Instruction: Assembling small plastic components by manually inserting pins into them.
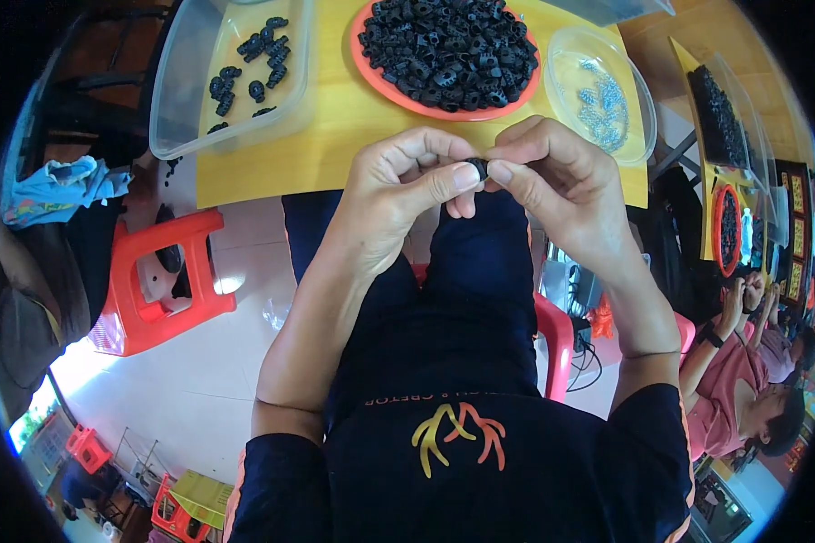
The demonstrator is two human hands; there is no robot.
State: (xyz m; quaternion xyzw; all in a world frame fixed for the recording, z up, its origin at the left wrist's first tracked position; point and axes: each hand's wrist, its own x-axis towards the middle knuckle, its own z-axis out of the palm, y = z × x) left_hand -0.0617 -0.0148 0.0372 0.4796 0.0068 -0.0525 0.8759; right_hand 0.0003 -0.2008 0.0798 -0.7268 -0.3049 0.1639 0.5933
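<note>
Between my two hands, just off the near edge of the yellow table [244, 181], is a small black plastic part [478, 168]. My left hand [417, 176] pinches it from the left with thumb and fingers. From the right, the thumb and forefinger of my right hand [552, 167] close on the same spot; whether they also hold a tiny piece is hidden. Beyond my hands a red-orange plate [398, 93] is heaped with black plastic parts [453, 50]. Small shiny metal pieces [604, 107] lie in a round clear tub [645, 127] to its right.
At the left of the table, a clear rectangular box [167, 113] holds several black parts [267, 45]. A red plastic stool [167, 281] stands on the tiled floor to the left. On the right, a person [743, 389] sits by another table with a red plate [726, 231] of black parts.
</note>
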